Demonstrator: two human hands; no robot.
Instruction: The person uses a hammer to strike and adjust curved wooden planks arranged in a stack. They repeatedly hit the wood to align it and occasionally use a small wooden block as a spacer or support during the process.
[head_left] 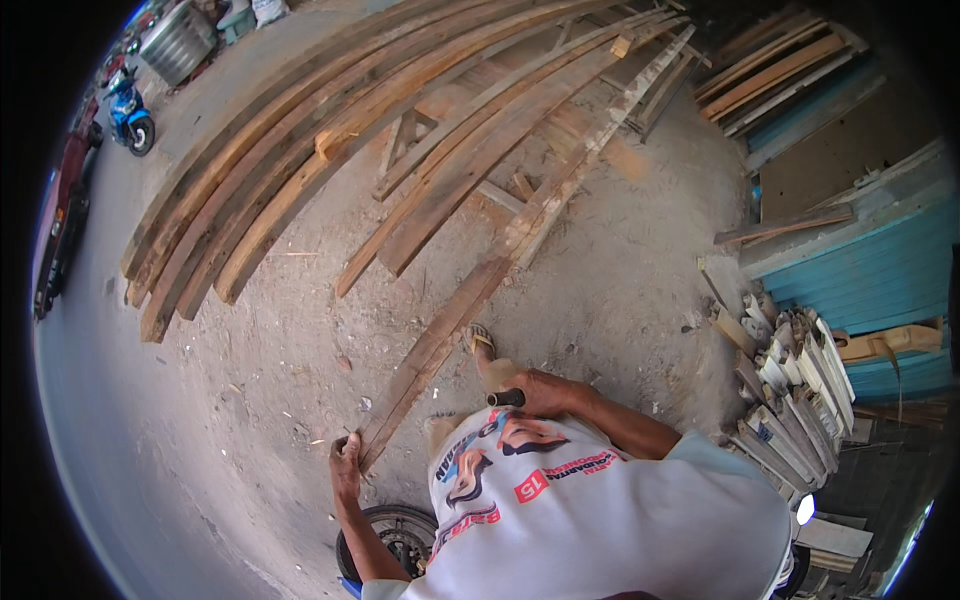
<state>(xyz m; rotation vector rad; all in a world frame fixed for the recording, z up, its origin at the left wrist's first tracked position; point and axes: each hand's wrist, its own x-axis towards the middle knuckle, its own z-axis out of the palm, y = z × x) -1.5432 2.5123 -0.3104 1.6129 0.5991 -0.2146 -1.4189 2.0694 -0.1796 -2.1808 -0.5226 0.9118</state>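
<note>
A long, worn brown wooden plank [430, 345] slants from my lower left up toward the middle, its far end meeting a paler, paint-spotted board [600, 140]. At its near end is my left hand [345, 455], fingers curled at the plank's corner and thumb uppermost; the fingertips are partly hidden. My right hand [543, 393] is closed round a dark, round-ended handle [507, 397] in front of my shirt. The rest of that tool is hidden. My sandalled foot [481, 338] stands just right of the plank.
Several long beams [290, 150] lie across wooden supports ahead. Offcuts [790, 400] are piled at the right by a blue wall [880, 270], with more boards [780, 65] stacked beyond. A motorbike wheel [390, 535] is close behind my left arm. A blue scooter [128, 110] stands far left.
</note>
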